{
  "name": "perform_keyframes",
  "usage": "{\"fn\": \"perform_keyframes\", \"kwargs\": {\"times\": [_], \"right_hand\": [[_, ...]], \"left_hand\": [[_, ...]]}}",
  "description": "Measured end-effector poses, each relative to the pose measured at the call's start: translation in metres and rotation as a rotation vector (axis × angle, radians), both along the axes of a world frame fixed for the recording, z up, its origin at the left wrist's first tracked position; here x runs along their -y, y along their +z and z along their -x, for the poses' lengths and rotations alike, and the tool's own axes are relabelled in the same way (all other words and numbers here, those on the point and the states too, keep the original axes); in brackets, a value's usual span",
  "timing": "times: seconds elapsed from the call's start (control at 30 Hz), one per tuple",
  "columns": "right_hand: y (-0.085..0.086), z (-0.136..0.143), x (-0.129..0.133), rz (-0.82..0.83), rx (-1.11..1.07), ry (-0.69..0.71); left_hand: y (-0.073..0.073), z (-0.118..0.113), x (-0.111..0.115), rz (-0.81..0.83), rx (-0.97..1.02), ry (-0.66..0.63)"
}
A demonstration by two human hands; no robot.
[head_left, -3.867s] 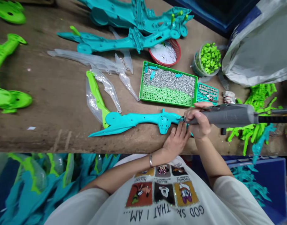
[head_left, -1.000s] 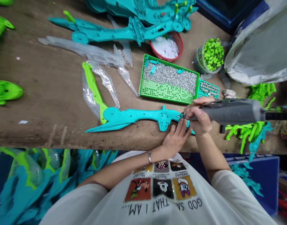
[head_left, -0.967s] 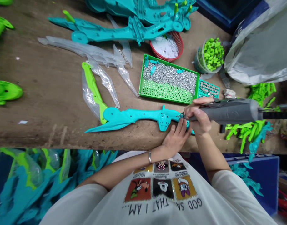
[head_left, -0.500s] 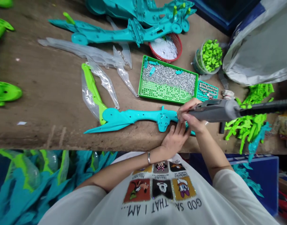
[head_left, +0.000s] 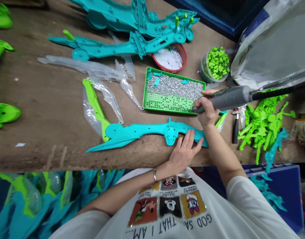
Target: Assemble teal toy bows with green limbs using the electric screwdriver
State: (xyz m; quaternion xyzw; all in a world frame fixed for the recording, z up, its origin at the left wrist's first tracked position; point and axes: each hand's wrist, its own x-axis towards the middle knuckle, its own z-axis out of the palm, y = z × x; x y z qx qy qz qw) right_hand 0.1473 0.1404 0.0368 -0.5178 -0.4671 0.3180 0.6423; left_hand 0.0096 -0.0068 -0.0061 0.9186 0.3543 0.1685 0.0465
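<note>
A long teal plastic part point(head_left: 152, 128) lies along the front of the table. My left hand point(head_left: 184, 151) rests on its right portion, fingers spread and holding nothing. My right hand point(head_left: 207, 109) is wrapped round a grey power screwdriver point(head_left: 229, 99), whose tip end is over the lower right corner of a green tray point(head_left: 167, 103). Silver screws point(head_left: 174, 85) fill the upper half of that tray. A lime green part point(head_left: 96, 108) with a clear piece touches the teal part at the left.
Teal parts point(head_left: 110, 46), clear pieces point(head_left: 80, 65), a red basket point(head_left: 181, 54) and a tub of green caps point(head_left: 217, 64) stand behind. Lime parts point(head_left: 264, 122) and a black-handled tool point(head_left: 235, 127) lie right. The table's front edge point(head_left: 75, 167) borders a pile of teal parts point(head_left: 40, 209).
My right hand has lifted the screwdriver away from the teal part and moved it to the tray's corner. My left hand stays on the teal part. The view has shifted slightly.
</note>
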Motion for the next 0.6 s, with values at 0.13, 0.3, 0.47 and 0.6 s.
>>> {"fn": "perform_keyframes", "kwargs": {"times": [0.13, 0.3, 0.47, 0.6], "right_hand": [[0.002, 0.002, -0.001, 0.035, 0.019, -0.010], [0.002, 0.005, -0.004, 0.029, -0.012, 0.029], [0.005, 0.005, -0.008, -0.006, -0.004, 0.085], [0.031, 0.000, 0.008, 0.009, 0.052, 0.024]], "left_hand": [[-0.002, 0.000, 0.001, 0.011, 0.004, -0.010], [-0.002, 0.001, -0.001, 0.030, 0.024, -0.019], [-0.003, 0.004, 0.000, 0.082, 0.078, 0.035], [-0.004, 0.005, 0.000, 0.083, 0.091, 0.060]]}}
